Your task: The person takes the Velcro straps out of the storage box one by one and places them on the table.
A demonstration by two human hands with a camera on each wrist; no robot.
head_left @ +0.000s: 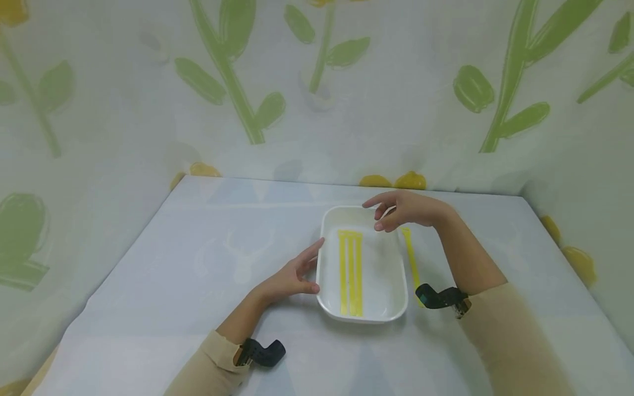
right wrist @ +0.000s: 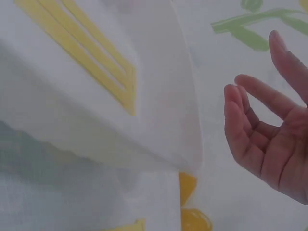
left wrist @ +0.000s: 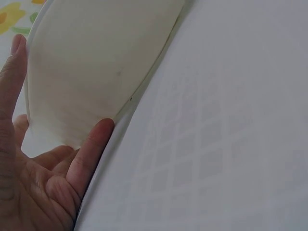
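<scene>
A white rectangular tray (head_left: 381, 275) with rounded corners sits on the table, and three flat yellow strips (head_left: 351, 275) lie side by side along its bottom. My left hand (head_left: 292, 275) rests against the tray's left side, thumb and fingertips touching the outer wall (left wrist: 96, 72). Over the tray's far right corner hovers my right hand (head_left: 411, 209), its fingers loosely bent with nothing between them; the right wrist view shows that same hand (right wrist: 274, 139) bare. Another yellow strip (head_left: 410, 250) lies on the table just right of the tray, its near end partly behind the right wrist's camera.
The table (head_left: 238, 236) has a pale patterned cover and reaches back to a wall (head_left: 386, 121) printed with green stems and yellow flowers. A black wrist camera (head_left: 267, 353) sits on the left forearm, another black camera (head_left: 436, 297) on the right.
</scene>
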